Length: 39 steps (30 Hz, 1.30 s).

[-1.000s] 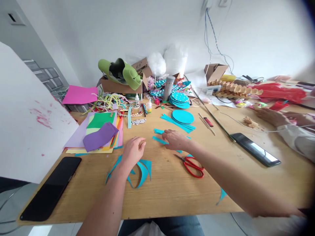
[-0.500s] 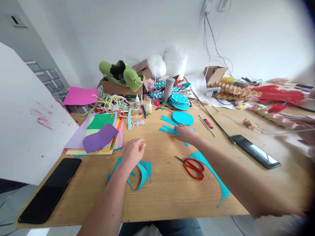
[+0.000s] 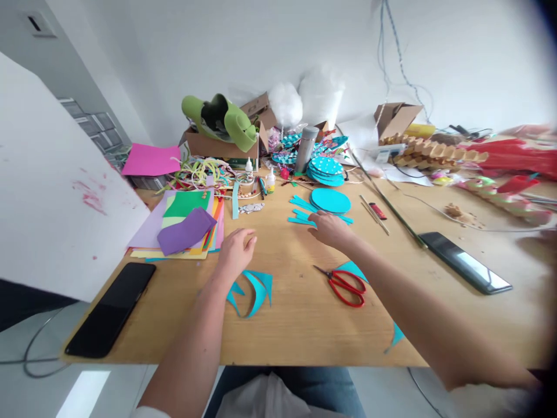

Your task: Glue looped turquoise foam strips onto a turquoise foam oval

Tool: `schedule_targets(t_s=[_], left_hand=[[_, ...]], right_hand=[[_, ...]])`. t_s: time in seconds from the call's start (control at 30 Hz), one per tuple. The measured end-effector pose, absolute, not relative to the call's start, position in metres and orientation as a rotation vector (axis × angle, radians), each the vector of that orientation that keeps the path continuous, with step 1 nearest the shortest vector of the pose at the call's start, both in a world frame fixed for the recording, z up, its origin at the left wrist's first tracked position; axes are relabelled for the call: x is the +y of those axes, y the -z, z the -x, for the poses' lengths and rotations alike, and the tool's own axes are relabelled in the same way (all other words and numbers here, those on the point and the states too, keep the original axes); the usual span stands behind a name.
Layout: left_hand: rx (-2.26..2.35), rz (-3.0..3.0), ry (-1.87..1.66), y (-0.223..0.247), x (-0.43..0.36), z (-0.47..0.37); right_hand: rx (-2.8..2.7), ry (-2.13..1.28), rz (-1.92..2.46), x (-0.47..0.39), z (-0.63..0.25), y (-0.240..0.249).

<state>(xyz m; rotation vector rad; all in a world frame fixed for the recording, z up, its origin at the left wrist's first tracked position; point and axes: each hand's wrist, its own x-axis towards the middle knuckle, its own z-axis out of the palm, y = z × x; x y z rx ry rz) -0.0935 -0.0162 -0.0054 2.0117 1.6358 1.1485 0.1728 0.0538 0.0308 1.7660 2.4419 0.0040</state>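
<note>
Tabletop (image 3: 296, 331): strips (image 3: 300, 220) neared discs (image 3: 331, 200), right fingers (image 3: 319, 217) bunched, hold unclear, left fingers (image 3: 239, 234) loose, empty

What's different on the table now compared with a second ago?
The right hand moved forward and rightward; the blue strips by it shifted too, closer to the blue circles. Whether it holds them is unclear. The left hand, red scissors and circles stayed about put.

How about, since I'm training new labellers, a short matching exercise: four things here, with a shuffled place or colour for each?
1. Right hand
2. Scissors
3. Purple sheet
4. Left hand

A. On the paper stack
B. Beside the curved blue offcuts
C. Over the blue strips
D. Red-handled

Pairs: 1-C, 2-D, 3-A, 4-B
</note>
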Motion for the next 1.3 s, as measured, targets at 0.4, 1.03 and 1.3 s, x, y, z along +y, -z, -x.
schedule_targets(t_s=[0.4,1.03,1.3], left_hand=[[1.26,-1.317,-1.634,-0.061,-0.053,0.122],[1.597,-2.325,-1.091,0.056,-0.154,0.125],[1.422,-2.334,-1.105,0.034,-0.147,0.085]], right_hand=[[3.051,0.484,-1.465,-0.086,-0.051,0.006],[3.167,0.416,-1.603,-0.152,-0.046,0.018],[3.101,1.103,-1.957,-0.146,-0.089,0.019]])
